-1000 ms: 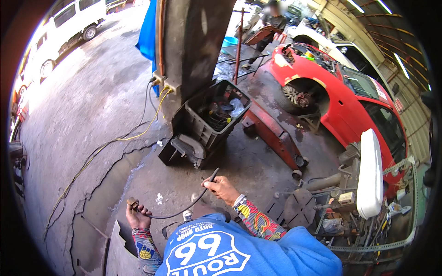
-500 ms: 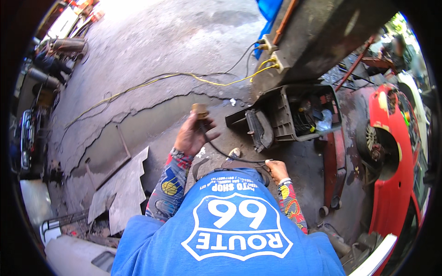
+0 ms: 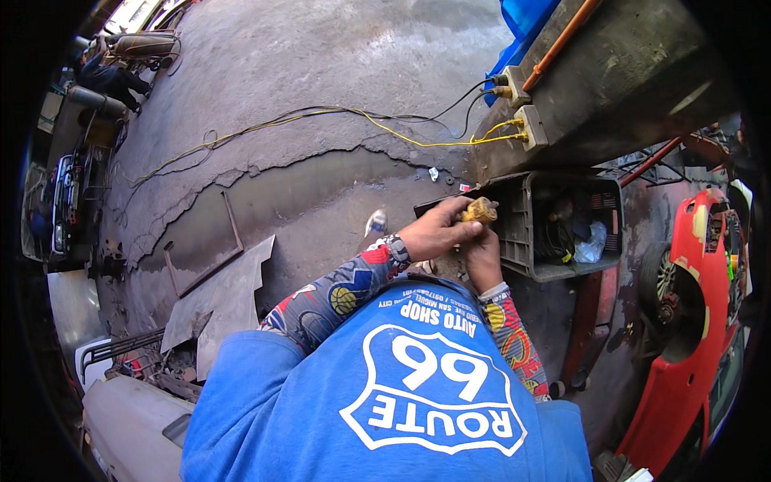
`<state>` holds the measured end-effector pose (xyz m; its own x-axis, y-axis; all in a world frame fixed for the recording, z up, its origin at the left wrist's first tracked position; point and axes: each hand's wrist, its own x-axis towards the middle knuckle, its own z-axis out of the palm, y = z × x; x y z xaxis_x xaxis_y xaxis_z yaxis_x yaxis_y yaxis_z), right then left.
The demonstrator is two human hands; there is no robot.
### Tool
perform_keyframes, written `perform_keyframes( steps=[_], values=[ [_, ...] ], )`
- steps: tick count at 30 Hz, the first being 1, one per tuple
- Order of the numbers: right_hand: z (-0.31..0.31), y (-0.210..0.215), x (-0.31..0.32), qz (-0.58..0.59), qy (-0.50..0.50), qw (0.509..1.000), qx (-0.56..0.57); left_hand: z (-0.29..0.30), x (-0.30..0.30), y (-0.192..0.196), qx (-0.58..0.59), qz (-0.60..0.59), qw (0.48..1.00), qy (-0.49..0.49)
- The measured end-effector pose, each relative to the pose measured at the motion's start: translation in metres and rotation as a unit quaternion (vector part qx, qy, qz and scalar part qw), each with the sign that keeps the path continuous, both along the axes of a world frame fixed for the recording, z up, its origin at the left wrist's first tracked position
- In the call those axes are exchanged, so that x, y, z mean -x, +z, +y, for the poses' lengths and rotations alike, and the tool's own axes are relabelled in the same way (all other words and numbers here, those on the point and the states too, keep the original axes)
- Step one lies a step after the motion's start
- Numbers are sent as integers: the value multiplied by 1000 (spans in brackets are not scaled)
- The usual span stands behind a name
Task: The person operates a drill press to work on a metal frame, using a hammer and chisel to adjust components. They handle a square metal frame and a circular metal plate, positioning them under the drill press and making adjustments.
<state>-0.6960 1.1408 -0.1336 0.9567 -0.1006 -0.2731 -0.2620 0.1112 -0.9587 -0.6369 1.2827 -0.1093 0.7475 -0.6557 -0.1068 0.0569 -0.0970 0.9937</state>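
L hand (image 3: 438, 233) closed round yellowish fitting (image 3: 481, 210); R hand (image 3: 483, 261) grip can't tell. Blk crate (image 3: 516, 249) nr hands, red car (image 3: 679, 369) far R.

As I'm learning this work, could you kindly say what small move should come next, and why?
Perhaps turn the yellow piece slightly: the left hand holds it, hiding part of it, and the right hand is just below in the picture, seemingly close enough to steady it.

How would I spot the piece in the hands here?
Start at the blue shirt filling the lower middle; just above it the left hand and right hand come together. The small yellowish-brown piece is at the left hand's fingers, its colour setting it apart from the dark bin to its right.
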Motion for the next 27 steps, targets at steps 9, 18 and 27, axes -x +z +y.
perform_keyframes(
  steps=[9,18,27],
  values=[
    [-53,-21,-23,126,-243,961,27,40,-132,-67,-342,-43,917,-201],
    [-52,-100,-18,354,-247,893,126,243,-281,-228,-551,213,803,79],
    [-42,-157,35,448,-238,857,90,302,-309,-235,-565,265,766,152]
  ],
)
